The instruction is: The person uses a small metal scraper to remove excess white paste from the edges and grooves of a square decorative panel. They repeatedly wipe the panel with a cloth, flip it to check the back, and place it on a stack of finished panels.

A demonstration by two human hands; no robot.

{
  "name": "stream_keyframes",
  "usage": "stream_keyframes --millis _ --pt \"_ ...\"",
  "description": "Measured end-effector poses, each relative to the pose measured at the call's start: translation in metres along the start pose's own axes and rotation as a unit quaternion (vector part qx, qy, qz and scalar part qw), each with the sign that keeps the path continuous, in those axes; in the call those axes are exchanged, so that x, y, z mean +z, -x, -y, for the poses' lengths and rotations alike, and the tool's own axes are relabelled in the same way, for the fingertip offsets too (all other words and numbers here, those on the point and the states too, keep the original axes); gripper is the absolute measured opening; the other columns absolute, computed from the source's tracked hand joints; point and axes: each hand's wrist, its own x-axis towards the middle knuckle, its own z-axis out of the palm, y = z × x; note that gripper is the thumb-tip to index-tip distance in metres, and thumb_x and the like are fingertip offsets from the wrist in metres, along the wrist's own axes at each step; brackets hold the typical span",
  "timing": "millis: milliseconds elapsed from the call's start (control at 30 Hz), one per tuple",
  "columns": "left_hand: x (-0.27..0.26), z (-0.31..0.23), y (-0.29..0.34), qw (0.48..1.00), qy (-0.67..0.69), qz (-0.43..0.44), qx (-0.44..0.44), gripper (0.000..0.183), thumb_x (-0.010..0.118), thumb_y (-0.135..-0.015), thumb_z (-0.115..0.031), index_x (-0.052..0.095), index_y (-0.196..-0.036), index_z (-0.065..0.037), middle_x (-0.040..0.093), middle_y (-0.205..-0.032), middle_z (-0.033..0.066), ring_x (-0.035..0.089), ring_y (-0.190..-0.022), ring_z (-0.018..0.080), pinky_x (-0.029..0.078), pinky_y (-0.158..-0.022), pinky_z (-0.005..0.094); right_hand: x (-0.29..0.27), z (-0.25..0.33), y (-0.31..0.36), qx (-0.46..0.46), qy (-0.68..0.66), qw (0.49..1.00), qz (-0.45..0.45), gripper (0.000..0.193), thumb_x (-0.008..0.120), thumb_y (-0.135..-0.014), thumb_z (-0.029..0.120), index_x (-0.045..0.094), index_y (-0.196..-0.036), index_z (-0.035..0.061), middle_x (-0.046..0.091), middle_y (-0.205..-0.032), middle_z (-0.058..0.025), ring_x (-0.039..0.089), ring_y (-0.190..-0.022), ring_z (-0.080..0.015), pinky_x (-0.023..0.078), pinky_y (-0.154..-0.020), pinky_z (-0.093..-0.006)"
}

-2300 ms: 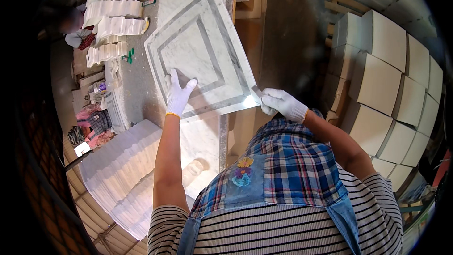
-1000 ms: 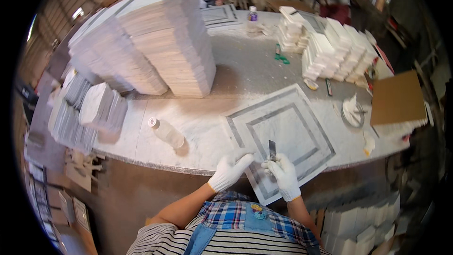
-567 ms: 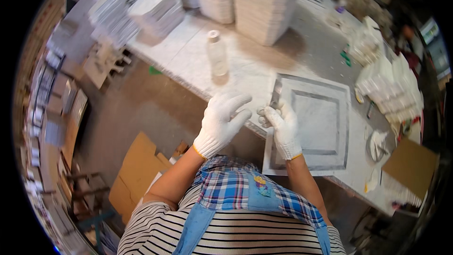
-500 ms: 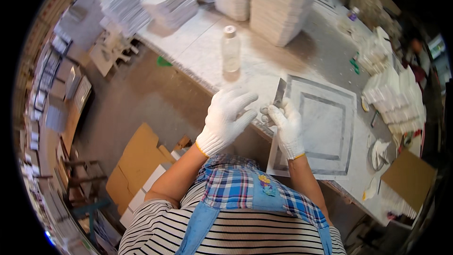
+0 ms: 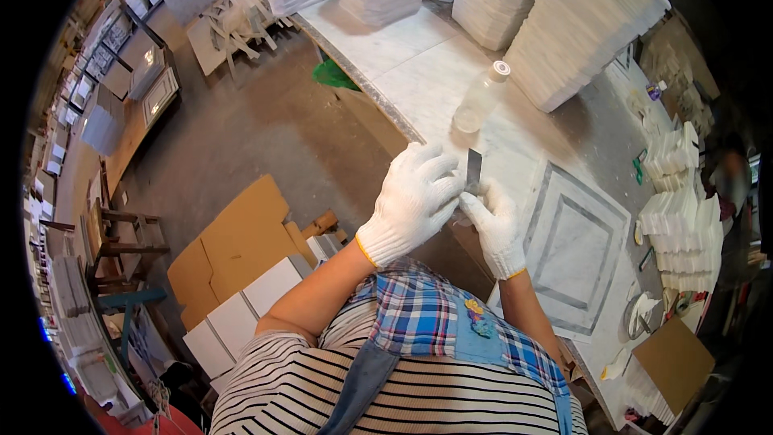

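Both my hands wear white knit gloves and meet in front of my apron, just off the table's near edge. My right hand grips a putty knife with a flat dark metal blade pointing up; its handle is hidden in the glove. Close against it, my left hand has its fingers curled in toward the blade's base. Whatever those fingertips hold is hidden. To the right of my right hand, a white marble panel with grey inlaid rectangular frames lies on the table.
A clear bottle with a white cap stands beyond my hands. Tall stacks of white tiles line the far side. More white pieces, a round dish and brown cardboard lie at right. Flattened cardboard is at lower left.
My left hand has moved right and closed in against my right hand. The blade now stands more upright. The view has turned, so the table and stacks appear shifted right.
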Motion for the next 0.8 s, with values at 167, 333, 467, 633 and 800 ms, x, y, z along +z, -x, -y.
stream_keyframes --millis 167,333,467,633,800 --pt "-0.014 0.019 0.005 1.0 -0.006 -0.002 -0.005 0.018 0.071 -0.061 -0.004 0.063 -0.077 -0.004 0.065 -0.098 0.0116 0.061 -0.093 0.034 0.049 -0.08 0.0441 0.015 0.0 -0.01 0.003 0.002 1.0 0.014 0.019 0.061 -0.098 0.014 0.059 -0.112 0.0011 0.068 -0.091 -0.0062 0.062 -0.076 -0.0093 0.049 -0.069 -0.0236" --pt "-0.027 0.057 0.014 0.985 -0.145 -0.016 -0.087 0.012 0.071 -0.068 -0.01 0.06 -0.067 -0.004 0.067 -0.092 0.0118 0.06 -0.09 0.0322 0.047 -0.079 0.0448 0.018 -0.006 -0.023 0.03 -0.034 0.999 -0.015 0.022 0.055 -0.102 0.021 0.056 -0.115 0.0036 0.069 -0.098 -0.0079 0.065 -0.081 -0.0119 0.051 -0.069 -0.0253" --pt "-0.037 0.072 0.026 0.957 -0.243 0.061 -0.144 0.036 0.079 -0.07 -0.04 0.068 -0.07 -0.006 0.065 -0.087 0.0081 0.056 -0.083 0.028 0.041 -0.075 0.0415 0.02 -0.007 -0.034 0.045 -0.082 0.995 -0.028 0.021 0.052 -0.104 0.024 0.054 -0.112 0.0052 0.068 -0.103 -0.0091 0.066 -0.085 -0.0142 0.053 -0.072 -0.0273" --pt "-0.038 0.05 0.007 0.987 -0.126 0.039 -0.089 0.047 0.083 -0.062 -0.042 0.068 -0.088 -0.005 0.064 -0.099 0.0105 0.056 -0.093 0.0299 0.043 -0.081 0.0434 0.03 0.001 -0.043 0.034 -0.112 0.993 -0.017 0.02 0.052 -0.104 0.023 0.054 -0.113 0.0047 0.067 -0.106 -0.0105 0.066 -0.092 -0.0164 0.054 -0.076 -0.0293" --pt "-0.02 0.045 0.011 0.991 -0.096 0.013 -0.096 0.035 0.081 -0.059 -0.034 0.066 -0.075 -0.006 0.06 -0.097 0.0091 0.051 -0.095 0.03 0.041 -0.084 0.0437 0.036 0.004 -0.047 0.02 -0.106 0.994 -0.012 0.023 0.051 -0.104 0.022 0.053 -0.116 0.003 0.067 -0.112 -0.0128 0.066 -0.096 -0.0192 0.054 -0.082 -0.033"
